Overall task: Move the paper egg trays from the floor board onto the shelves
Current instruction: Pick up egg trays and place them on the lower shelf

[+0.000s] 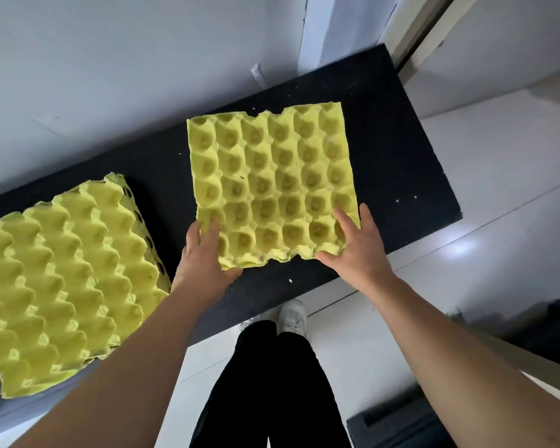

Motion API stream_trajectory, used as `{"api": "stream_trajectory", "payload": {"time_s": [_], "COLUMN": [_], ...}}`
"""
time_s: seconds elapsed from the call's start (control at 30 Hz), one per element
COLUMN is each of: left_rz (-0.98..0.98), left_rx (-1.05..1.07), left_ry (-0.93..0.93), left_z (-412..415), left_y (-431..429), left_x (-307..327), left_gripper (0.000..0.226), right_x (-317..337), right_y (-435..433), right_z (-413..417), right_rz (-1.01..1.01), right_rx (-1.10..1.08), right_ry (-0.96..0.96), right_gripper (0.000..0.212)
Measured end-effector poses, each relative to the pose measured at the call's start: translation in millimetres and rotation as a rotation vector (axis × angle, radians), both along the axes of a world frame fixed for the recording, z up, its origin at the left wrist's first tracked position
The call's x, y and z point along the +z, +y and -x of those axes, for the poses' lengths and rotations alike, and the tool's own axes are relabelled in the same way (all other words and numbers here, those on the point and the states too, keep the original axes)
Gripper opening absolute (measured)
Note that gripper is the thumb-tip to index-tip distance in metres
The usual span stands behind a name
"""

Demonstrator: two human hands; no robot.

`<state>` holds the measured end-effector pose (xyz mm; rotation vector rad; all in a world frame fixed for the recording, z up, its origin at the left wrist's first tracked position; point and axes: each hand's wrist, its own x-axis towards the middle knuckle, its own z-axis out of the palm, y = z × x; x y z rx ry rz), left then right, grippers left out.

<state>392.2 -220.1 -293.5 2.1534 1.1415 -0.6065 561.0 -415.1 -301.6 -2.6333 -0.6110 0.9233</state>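
A single yellow-green paper egg tray (pixel 272 185) lies cups-up on a black board (pixel 401 163). My left hand (pixel 204 257) holds its near left corner, fingers on top and thumb under the edge. At the near right corner my right hand (pixel 356 250) grips the tray the same way. A thick stack of the same trays (pixel 62 276), bumps up, sits on the board at the left.
The black board runs along a white wall (pixel 143 59). White glossy floor tiles (pixel 498 189) lie to the right. My black trousers and a white shoe (pixel 291 315) are below the board edge. A dark object (pixel 401 425) stands at the lower right.
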Motion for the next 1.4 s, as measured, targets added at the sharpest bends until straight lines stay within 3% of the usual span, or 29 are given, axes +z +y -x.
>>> {"api": "stream_trajectory", "payload": {"time_s": [0.13, 0.33, 0.73, 1.1, 1.4], "left_rz": [0.013, -0.034, -0.152, -0.276, -0.356], "left_rx": [0.072, 0.114, 0.084, 0.298, 0.607], "left_ry": [-0.033, -0.06, -0.214, -0.321, -0.409], "left_z": [-4.8, -11.1, 17.1, 86.8, 197.1], "left_y": [1.7, 4.2, 35.0, 34.4, 7.5], "left_x": [-17.1, -7.2, 115.1, 247.0, 312.6], "left_gripper": [0.101, 0.097, 0.099, 0.096, 0.102], "right_x": [-18.2, -8.8, 109.6, 251.5, 326.3], "right_y": [2.1, 11.9, 36.2, 75.6, 105.5], "right_z": [-3.2, -0.5, 25.1, 55.5, 125.2], "right_rz": [-0.102, -0.139, -0.253, -0.344, -0.412], "right_rx": [-0.104, -0.162, -0.208, 0.036, 0.348], "right_ry": [0.095, 0.079, 0.045, -0.026, -0.067], "right_gripper": [0.092, 0.086, 0.084, 0.092, 0.092]}}
